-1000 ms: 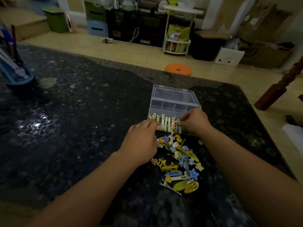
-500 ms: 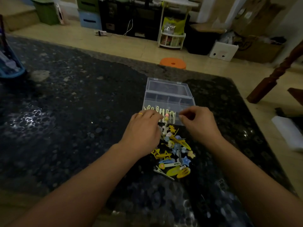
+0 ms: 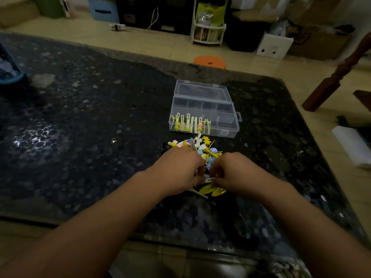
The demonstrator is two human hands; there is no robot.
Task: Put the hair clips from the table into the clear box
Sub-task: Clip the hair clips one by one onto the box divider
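The clear box (image 3: 226,125) stands open on the dark table, lid laid back, with a row of pale yellow hair clips (image 3: 189,122) in its near left compartment. Just in front of it lies a pile of coloured hair clips (image 3: 200,146). Both hands are down in the near part of that pile. My left hand (image 3: 180,170) has its fingers curled among the clips, and a yellow clip shows at its fingertips. My right hand (image 3: 230,172) pinches a thin silver clip (image 3: 209,179). Two yellow oval clips (image 3: 212,190) lie under the hands.
The dark speckled table (image 3: 90,127) ends close behind the box. A blue container (image 3: 8,73) sits at its far left edge. An orange stool (image 3: 209,62) and a wooden chair leg (image 3: 329,81) stand on the floor beyond; a white object (image 3: 353,145) lies right.
Both hands have drawn back from the front of the box to the near part of the clip pile. The row of yellow clips in the box is now uncovered.
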